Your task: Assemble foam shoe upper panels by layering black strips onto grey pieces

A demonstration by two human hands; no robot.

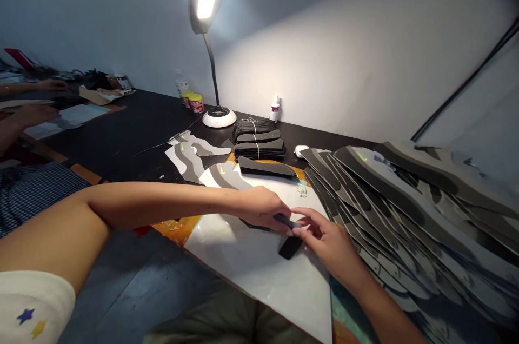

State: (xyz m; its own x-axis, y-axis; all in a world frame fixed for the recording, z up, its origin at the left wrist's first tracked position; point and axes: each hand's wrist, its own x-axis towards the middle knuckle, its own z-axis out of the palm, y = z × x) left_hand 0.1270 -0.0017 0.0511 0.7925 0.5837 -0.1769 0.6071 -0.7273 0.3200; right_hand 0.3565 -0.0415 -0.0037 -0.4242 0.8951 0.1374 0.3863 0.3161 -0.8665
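Observation:
My left hand [263,207] is closed over a thin dark grey piece [287,220], its fingers curled down and partly hidden. My right hand [324,236] pinches the near end of that piece between thumb and fingertips. Just below the fingers, a black end [290,248] lies against a white sheet [259,263]; I cannot tell whether it belongs to the same piece. A curved grey-and-white panel [227,176] with a small yellow-green mark lies on the sheet, partly behind my left forearm. Beyond it is a low stack of black shaped pieces [265,168].
Many layered grey panels [389,214] cover the right side. Banded black bundles [259,146], a lamp [219,117], a white bottle [274,110] and yellow-red cans [195,103] stand behind. More cut panels [188,157] lie left. Another person's hands [36,117] work at far left.

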